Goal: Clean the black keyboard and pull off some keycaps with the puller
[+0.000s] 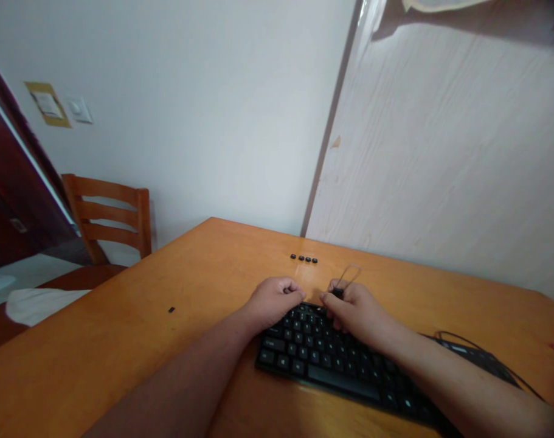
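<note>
A black keyboard (322, 356) lies at a slant on the wooden table in the head view. My left hand (275, 299) rests at its upper left corner, thumb and fingers curled together; whether anything is between them is hidden. Over the keyboard's top row, my right hand (352, 309) is closed around a wire keycap puller (338, 292). The puller's thin wire loop points up and away from the keys. Between the two hands, a small gap shows in the top row of keys. Beyond the hands, several black keycaps (308, 260) sit in a short row.
A small black piece (171, 310) lies on the table (204, 274) to the left. The keyboard's cable (468, 340) curls at the right. A wooden chair (110, 213) with a white cloth (44, 305) stands left of the table. A wall (222, 121) rises behind.
</note>
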{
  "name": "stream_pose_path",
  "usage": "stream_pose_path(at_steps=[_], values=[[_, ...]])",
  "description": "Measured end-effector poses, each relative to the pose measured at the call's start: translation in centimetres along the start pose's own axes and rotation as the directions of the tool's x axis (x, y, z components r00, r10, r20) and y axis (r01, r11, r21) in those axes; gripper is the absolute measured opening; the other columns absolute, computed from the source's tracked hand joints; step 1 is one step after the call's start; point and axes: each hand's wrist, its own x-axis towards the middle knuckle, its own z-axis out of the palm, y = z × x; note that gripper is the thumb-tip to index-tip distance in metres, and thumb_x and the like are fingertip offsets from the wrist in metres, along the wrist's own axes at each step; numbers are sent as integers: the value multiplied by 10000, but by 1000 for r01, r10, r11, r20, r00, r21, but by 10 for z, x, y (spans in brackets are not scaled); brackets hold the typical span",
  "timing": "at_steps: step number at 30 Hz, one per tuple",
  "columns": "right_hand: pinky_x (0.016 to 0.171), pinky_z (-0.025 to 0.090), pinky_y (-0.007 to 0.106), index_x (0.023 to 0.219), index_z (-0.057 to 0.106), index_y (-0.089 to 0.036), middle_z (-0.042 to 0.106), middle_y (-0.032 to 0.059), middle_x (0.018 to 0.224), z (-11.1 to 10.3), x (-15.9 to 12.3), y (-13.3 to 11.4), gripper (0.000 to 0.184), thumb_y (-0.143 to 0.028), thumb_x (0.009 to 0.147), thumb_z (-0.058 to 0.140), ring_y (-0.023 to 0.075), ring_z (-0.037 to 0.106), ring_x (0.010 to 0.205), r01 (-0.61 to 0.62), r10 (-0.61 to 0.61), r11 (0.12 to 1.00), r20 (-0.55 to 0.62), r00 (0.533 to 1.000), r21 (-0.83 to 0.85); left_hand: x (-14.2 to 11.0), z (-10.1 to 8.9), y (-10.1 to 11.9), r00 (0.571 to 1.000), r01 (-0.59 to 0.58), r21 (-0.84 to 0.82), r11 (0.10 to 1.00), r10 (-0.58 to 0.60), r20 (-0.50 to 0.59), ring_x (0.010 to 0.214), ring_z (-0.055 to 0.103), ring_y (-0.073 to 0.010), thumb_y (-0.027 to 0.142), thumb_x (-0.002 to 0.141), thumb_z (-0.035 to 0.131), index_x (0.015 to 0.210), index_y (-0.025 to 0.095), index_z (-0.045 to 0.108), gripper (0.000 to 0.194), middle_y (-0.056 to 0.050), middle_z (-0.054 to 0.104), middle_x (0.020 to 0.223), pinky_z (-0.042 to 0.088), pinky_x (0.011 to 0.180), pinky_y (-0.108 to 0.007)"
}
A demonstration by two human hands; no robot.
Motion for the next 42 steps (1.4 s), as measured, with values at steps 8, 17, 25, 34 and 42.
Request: stream_pose_path(at_steps=[8, 17, 25, 34, 42], values=[[419, 411, 226, 699, 515, -214, 571, -25, 521, 1, -2, 9, 233, -385, 853, 552, 118, 526, 428, -44, 47, 996, -35, 998, 78, 4, 2, -14, 998, -64, 87, 994, 62, 32, 724, 616, -186, 401, 749, 649, 764, 201, 729, 216, -18, 705, 742, 421, 620, -245], [401, 406, 236, 671, 515, -215, 573, -21, 516, -7, -2, 1, 218, -363, 822, 567, 115, 507, 406, -61, 83, 982, -114, 990, 178, 3, 0, -10, 995, -93, 108, 990, 88, 48, 745, 627, -190, 372, 750, 637, 761, 208, 738, 193, -25, 720, 773, 440, 652, -246], [429, 428, 255, 698, 522, -216, 602, 15, 578, -12, 1, -15, 322, -506, 825, 584, 132, 535, 456, 44, -10, 972, -148, 989, 231, 1, 3, -9, 998, -37, -13, 999, 38, 53, 747, 637, -193, 413, 744, 683, 849, 210, 738, 235, -29, 719, 782, 448, 643, -252], [482, 451, 274, 744, 538, -217, 585, -3, 570, 9, 11, -17, 343, -537, 867, 553, 149, 554, 483, 122, -102, 978, -120, 987, 172, -3, -1, 6, 998, 16, -178, 984, -4, 70, 705, 587, -149, 445, 748, 713, 874, 168, 697, 305, -19, 665, 788, 425, 639, -242], [619, 505, 276, 854, 674, -195, 680, 30, 802, 17, 12, -14, 295, -439, 932, 528, 154, 625, 666, 294, -284, 953, -131, 950, 72, -3, -1, 13, 997, 67, -252, 966, -55, 51, 631, 500, -120, 429, 755, 674, 809, 141, 658, 294, 16, 581, 690, 358, 590, -232]])
